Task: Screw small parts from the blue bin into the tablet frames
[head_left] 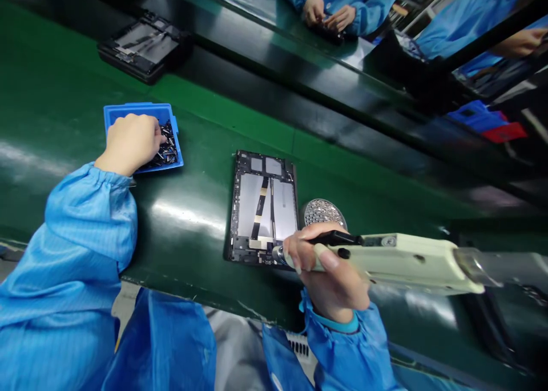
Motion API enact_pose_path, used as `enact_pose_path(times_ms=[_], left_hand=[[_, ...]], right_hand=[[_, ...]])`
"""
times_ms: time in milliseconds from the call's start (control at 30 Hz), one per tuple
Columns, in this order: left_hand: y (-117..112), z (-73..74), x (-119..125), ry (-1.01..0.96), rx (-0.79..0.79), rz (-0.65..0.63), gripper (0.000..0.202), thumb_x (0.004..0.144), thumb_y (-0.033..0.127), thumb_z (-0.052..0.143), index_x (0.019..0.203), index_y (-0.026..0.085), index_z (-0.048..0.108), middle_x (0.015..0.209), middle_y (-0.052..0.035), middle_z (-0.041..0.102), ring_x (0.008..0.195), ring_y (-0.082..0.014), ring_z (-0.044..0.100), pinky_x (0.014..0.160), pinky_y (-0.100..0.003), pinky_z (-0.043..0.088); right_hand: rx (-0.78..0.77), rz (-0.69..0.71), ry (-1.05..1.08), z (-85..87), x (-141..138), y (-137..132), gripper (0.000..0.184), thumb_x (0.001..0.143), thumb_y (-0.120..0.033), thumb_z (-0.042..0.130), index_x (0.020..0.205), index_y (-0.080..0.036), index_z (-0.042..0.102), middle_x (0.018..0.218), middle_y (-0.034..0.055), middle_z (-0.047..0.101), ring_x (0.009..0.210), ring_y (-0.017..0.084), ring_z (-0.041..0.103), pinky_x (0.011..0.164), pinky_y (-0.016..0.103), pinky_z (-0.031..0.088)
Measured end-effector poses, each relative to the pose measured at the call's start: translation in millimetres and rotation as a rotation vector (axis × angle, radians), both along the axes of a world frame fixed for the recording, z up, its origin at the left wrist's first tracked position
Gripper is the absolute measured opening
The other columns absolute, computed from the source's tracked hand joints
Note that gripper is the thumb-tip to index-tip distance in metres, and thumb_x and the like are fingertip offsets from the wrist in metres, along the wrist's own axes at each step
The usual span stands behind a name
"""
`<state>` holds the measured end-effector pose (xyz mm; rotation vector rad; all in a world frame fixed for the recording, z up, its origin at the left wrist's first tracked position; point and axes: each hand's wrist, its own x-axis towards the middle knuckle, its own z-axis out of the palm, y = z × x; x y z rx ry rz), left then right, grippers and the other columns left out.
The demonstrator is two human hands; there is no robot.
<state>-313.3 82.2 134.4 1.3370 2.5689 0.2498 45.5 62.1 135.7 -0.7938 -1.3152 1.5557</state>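
An opened tablet (262,205) lies back-up on the green belt, its grey inner plate and flat cables showing. My right hand (327,271) is wrapped round a cream electric screwdriver (402,261), whose tip rests at the tablet's lower right corner. My left hand (131,142) reaches into a small blue tray (128,112) of dark small parts, fingers curled down among them; what they pinch is hidden. A round metal dish of screws (323,211) sits just right of the tablet, behind my right hand.
Another opened tablet (143,45) lies further up the belt at the left. Across the line a person in a blue coat (342,3) handles a device with both hands. Blue and red trays (488,123) stand at the far right.
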Motion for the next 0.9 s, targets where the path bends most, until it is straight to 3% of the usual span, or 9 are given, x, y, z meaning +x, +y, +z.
enact_pose_path(times_ms=[267,467,633,767,900], left_hand=[[-2.5,-7.1,3.9,-0.006,0.055,-0.103,0.033,0.102,0.02,0.051,0.114,-0.007,0.066,0.126,-0.0112,0.07,0.14,-0.0395,0.054,0.121,-0.059,0.033],[0.6,-13.7,7.0,-0.019,0.01,-0.135,0.038,0.1,0.016,0.046,0.118,-0.011,0.065,0.125,-0.0108,0.071,0.14,-0.0424,0.053,0.115,-0.062,0.037],[0.6,-18.0,6.1,-0.045,-0.009,-0.133,0.035,0.1,0.017,0.053,0.118,-0.006,0.071,0.129,-0.0099,0.071,0.142,-0.0435,0.052,0.116,-0.061,0.037],[-2.4,-13.8,6.7,-0.021,-0.012,-0.142,0.035,0.102,0.022,0.053,0.119,0.001,0.075,0.12,-0.0072,0.073,0.135,-0.0375,0.058,0.116,-0.058,0.039],[-12.1,-11.7,-6.0,0.064,0.027,-0.104,0.035,0.097,0.031,0.052,0.114,0.013,0.077,0.109,-0.0063,0.075,0.113,-0.0308,0.066,0.11,-0.05,0.047]], right_hand=[[0.017,0.031,-0.011,-1.3,3.8,-3.5,0.017,0.089,-0.04,0.077,0.095,-0.024,0.077,0.053,-0.0044,0.05,0.048,0.015,0.051,0.048,0.03,0.04],[-0.024,0.01,-0.106,7.4,6.1,-8.3,0.022,0.085,-0.049,0.081,0.098,-0.031,0.079,0.051,-0.0034,0.047,0.047,0.017,0.047,0.051,0.036,0.043],[0.065,-0.04,-0.09,23.7,9.7,-14.0,0.026,0.088,-0.045,0.075,0.109,-0.03,0.08,0.05,-0.0054,0.045,0.043,0.015,0.042,0.052,0.036,0.042],[0.095,-0.088,-0.059,33.1,16.0,-8.5,0.02,0.087,-0.046,0.075,0.094,-0.028,0.078,0.048,-0.0056,0.044,0.041,0.014,0.04,0.05,0.035,0.039],[0.192,-0.327,-0.038,27.2,33.1,23.9,0.024,0.081,-0.049,0.073,0.092,-0.028,0.075,0.045,-0.0081,0.039,0.038,0.015,0.039,0.049,0.033,0.038]])
